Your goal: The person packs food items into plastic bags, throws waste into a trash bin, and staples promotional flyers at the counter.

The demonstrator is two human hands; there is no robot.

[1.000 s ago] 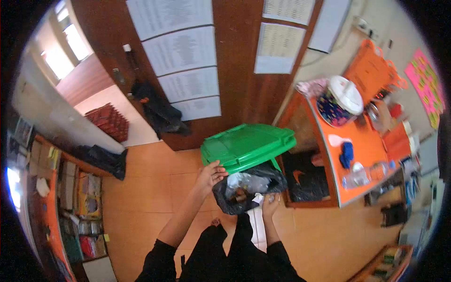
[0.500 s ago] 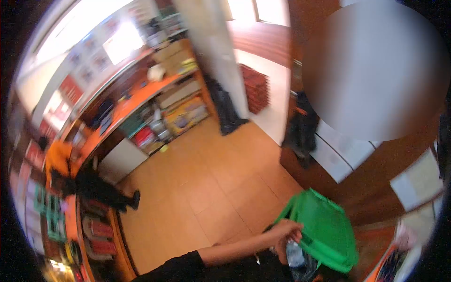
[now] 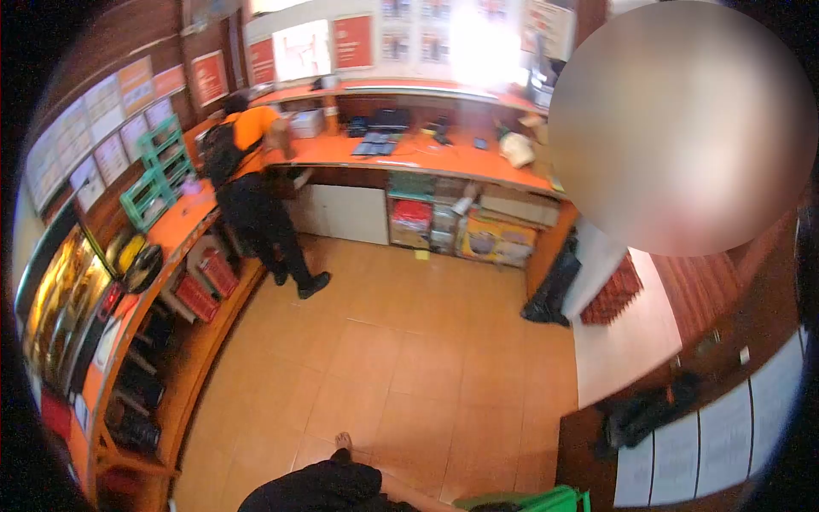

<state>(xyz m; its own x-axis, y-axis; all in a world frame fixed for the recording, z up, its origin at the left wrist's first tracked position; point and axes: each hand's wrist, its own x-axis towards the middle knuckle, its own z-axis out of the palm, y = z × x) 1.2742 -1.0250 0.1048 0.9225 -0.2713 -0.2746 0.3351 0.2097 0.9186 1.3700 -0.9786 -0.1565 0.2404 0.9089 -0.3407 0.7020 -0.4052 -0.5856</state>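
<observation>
Neither of my hands shows in the head view at this moment. A black sleeve [image 3: 320, 489] and a strip of bare forearm [image 3: 409, 493] run along the bottom edge toward the right. The forearm ends at the frame's edge beside a green plastic bin [image 3: 559, 499], of which only the upper rim and part of the lid show. Dark material lies along the near side of the bin. What looks like a bare foot [image 3: 343, 441] pokes out past the sleeve on the tiled floor.
A person in an orange shirt [image 3: 254, 128] leans over an orange counter [image 3: 435, 154] at the back left. Shelves with red boxes [image 3: 196, 296] and a lit display case [image 3: 64, 307] line the left. Red stacked crates [image 3: 612, 292] stand by the doorway. A blurred disc covers the upper right.
The view has swung up and left, so the bin has dropped to the bottom edge. My left hand, at the bin's rim before, is now out of frame.
</observation>
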